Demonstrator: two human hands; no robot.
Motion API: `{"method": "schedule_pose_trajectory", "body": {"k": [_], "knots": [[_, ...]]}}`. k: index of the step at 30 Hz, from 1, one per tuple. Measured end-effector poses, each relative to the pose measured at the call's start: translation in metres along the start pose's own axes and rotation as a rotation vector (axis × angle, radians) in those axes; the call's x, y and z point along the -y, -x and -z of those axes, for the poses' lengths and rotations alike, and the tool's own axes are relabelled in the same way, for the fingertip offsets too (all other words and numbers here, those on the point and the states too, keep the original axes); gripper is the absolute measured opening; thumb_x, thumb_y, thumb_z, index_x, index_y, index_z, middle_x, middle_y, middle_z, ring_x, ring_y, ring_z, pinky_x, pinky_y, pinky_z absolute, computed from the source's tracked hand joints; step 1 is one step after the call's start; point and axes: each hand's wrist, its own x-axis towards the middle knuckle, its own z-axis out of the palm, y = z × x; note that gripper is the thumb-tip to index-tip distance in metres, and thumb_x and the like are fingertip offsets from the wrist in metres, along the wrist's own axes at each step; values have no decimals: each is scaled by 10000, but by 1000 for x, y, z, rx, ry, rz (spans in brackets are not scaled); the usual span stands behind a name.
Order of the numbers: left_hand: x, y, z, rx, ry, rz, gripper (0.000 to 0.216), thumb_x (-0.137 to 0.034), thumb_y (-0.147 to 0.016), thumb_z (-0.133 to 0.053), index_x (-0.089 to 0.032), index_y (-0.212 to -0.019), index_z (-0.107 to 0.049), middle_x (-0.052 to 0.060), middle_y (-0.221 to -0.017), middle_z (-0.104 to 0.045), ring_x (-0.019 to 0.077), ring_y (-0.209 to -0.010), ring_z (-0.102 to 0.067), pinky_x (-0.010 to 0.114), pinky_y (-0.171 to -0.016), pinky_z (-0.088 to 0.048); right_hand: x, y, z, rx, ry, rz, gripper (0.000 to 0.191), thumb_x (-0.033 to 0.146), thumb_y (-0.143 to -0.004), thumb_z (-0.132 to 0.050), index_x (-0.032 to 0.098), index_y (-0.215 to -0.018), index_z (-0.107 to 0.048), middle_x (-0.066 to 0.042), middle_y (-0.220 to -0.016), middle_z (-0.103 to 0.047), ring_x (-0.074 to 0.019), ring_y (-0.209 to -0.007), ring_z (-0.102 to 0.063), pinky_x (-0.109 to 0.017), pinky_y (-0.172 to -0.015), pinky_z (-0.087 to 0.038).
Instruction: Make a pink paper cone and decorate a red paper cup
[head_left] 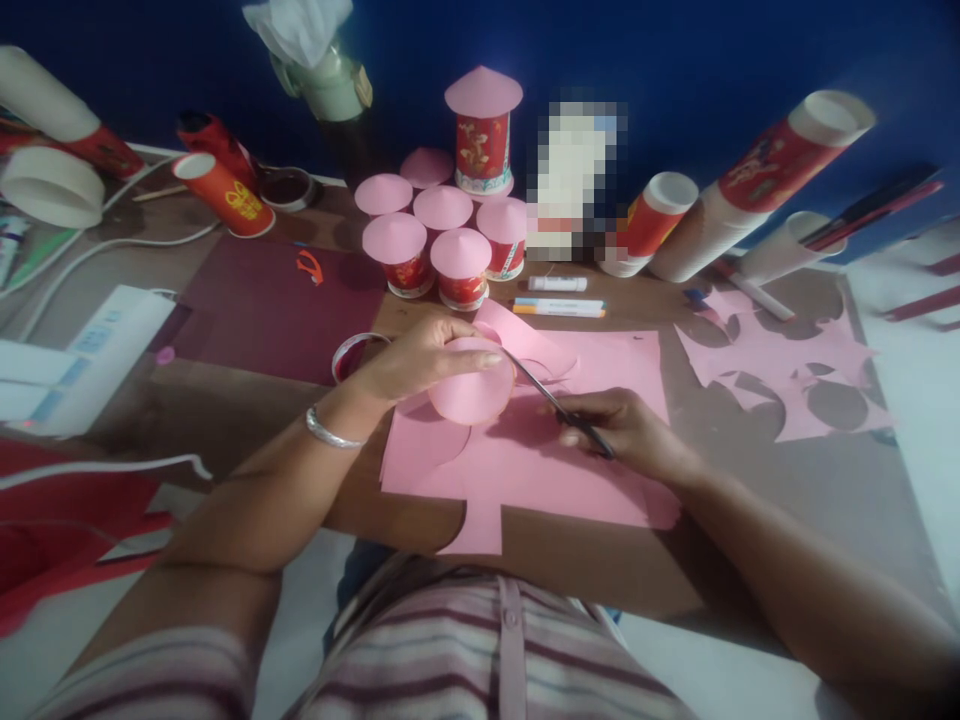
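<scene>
My left hand (431, 360) pinches a pink paper circle (472, 388), its thumb lying across the top face. A strip of pink paper (529, 335) trails off the circle's upper right edge. In my right hand (619, 425) is a pair of scissors (544, 388), with the blades meeting the circle's right edge; whether the blades are apart I cannot tell. Beneath both hands lie pink paper sheets (562, 485) with rounded cut-outs. Behind them stand several red paper cups (466, 287) topped with pink paper cones (460, 253).
Markers (559, 308) and a white glue stick (557, 284) lie past the sheets. Pink scraps (795, 360) spread at right, near tall stacked cups (795, 160). At left are a roll of tape (360, 350), orange-handled scissors (309, 266), a red cup (229, 195) and a power strip (97, 360).
</scene>
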Motion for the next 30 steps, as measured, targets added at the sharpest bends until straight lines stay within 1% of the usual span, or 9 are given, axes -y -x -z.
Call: {"method": "schedule_pose_trajectory", "body": {"k": [5,9,13,16,19,22,26,30], "knots": [[-1,0,-1,23,20,16,323,-470,-838,-774,-159,-903,-834,49,-897,-759,169,-830,-651,258,-751,-498,2,-1,-2,3,20,1,728,704,-738,-810,144,-1202,-808,0,-666,-564,-107,-606,-398,-255,-533,-417],[-3,0,-1,39,32,30,316,-467,-840,-776,-167,-919,-835,50,-933,-770,161,-846,-659,246,-760,-500,2,0,-1,17,28,4,707,684,-754,-807,148,-1215,-803,5,-656,-568,-101,-592,-383,-256,-532,-415],[-4,0,-1,26,27,51,343,-488,-817,-784,-156,-888,-831,56,-930,-763,170,-850,-664,253,-753,-507,2,1,1,3,28,11,680,648,-748,-828,142,-1202,-809,1,-662,-568,-103,-598,-399,-252,-526,-406],[-4,1,-1,18,24,55,351,-492,-796,-794,-151,-870,-825,59,-933,-758,177,-854,-667,262,-757,-512,2,1,1,9,37,2,684,661,-742,-826,147,-1194,-814,-1,-662,-575,-101,-592,-401,-248,-516,-400],[-3,1,0,30,19,42,339,-484,-799,-793,-151,-862,-820,57,-928,-759,170,-837,-667,263,-760,-512,2,0,1,26,37,-1,713,675,-749,-818,147,-1227,-799,-1,-670,-586,-99,-592,-404,-249,-520,-411],[-1,0,-1,37,17,32,357,-496,-800,-791,-146,-864,-817,66,-934,-760,178,-846,-675,265,-759,-515,2,0,0,44,44,1,714,668,-764,-810,155,-1260,-783,13,-654,-566,-94,-587,-389,-254,-535,-424],[0,0,-1,53,23,37,361,-497,-814,-786,-142,-875,-817,74,-963,-759,181,-872,-677,265,-769,-514,1,0,-1,24,42,12,704,678,-759,-805,161,-1238,-795,10,-651,-564,-104,-596,-394,-262,-538,-421],[-2,1,-1,59,20,35,342,-486,-826,-778,-149,-866,-814,58,-907,-747,169,-838,-663,258,-738,-502,3,1,-1,16,38,14,688,668,-756,-812,158,-1219,-804,3,-658,-588,-104,-592,-398,-264,-539,-421]]}}
